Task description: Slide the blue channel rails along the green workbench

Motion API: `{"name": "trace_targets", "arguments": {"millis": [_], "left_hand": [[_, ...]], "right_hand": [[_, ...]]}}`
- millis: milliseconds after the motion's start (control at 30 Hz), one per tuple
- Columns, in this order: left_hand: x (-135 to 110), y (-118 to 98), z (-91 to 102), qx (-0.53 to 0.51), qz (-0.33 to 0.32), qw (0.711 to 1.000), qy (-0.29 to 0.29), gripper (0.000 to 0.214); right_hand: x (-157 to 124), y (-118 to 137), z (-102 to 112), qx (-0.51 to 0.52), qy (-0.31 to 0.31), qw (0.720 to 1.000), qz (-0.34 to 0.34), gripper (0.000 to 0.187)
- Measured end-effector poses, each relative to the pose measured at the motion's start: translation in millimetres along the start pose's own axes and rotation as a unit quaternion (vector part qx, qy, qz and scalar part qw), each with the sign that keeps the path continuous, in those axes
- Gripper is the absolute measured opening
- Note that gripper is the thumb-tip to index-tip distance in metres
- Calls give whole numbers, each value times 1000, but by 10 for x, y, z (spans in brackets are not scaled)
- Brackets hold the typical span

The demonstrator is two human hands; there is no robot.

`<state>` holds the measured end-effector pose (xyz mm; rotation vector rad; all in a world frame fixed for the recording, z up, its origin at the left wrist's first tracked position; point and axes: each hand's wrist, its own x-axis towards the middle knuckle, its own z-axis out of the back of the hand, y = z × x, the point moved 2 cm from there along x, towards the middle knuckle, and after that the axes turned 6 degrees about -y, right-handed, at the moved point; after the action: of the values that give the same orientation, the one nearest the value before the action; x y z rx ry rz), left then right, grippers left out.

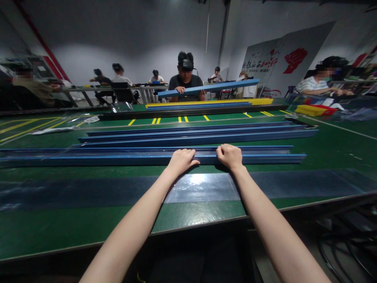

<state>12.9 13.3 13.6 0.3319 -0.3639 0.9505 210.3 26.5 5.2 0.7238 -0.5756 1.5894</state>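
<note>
Green covers the long surface [88, 232], with a grey wall and people at other places beyond it. Nearest among the blue lengths lies a long blue channel [265, 158], resting on the surface with its open side up. The left hand [182, 159] is closed over its near wall, thumb along the front; the right hand [230, 156] is curled fist-like on the same wall, its fingertips hidden. As far as can be judged, this piece is in handling and not finished with: it has not been lifted clear. A clear film strip [88, 192] lies flat on the near side, apart from it. More blue channels [265, 135] lie just behind, untouched by these hands; whether they are done or waiting cannot be told. Across the surface, a co-worker [188, 82] holds another blue length [224, 85].
</note>
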Motion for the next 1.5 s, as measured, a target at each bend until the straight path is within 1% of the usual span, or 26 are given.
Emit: {"name": "trace_targets", "arguments": {"millis": [133,300,867,1000,1167,1267,1500], "left_hand": [[4,-3,18,1,19,1000,3,37],[10,-7,23,2,28,1000,8,38],[8,-2,5,-9,45,999,7,40],[7,-4,13,1,42,999,5,41],[2,-4,15,-11,41,999,6,40],[0,-4,8,-19,40,999,11,38],[-5,-17,3,-18,25,999,11,34]], "right_hand": [[1,0,4,0,2,1000,1,36],[-9,-2,11,1,8,1000,8,37],[-36,0,31,22,11,999,36,39],[-40,-4,25,27,12,999,42,39],[-46,-8,26,27,15,999,43,39],[-43,0,27,23,19,999,39,39],[-26,13,15,12,20,1000,4,38]]}}
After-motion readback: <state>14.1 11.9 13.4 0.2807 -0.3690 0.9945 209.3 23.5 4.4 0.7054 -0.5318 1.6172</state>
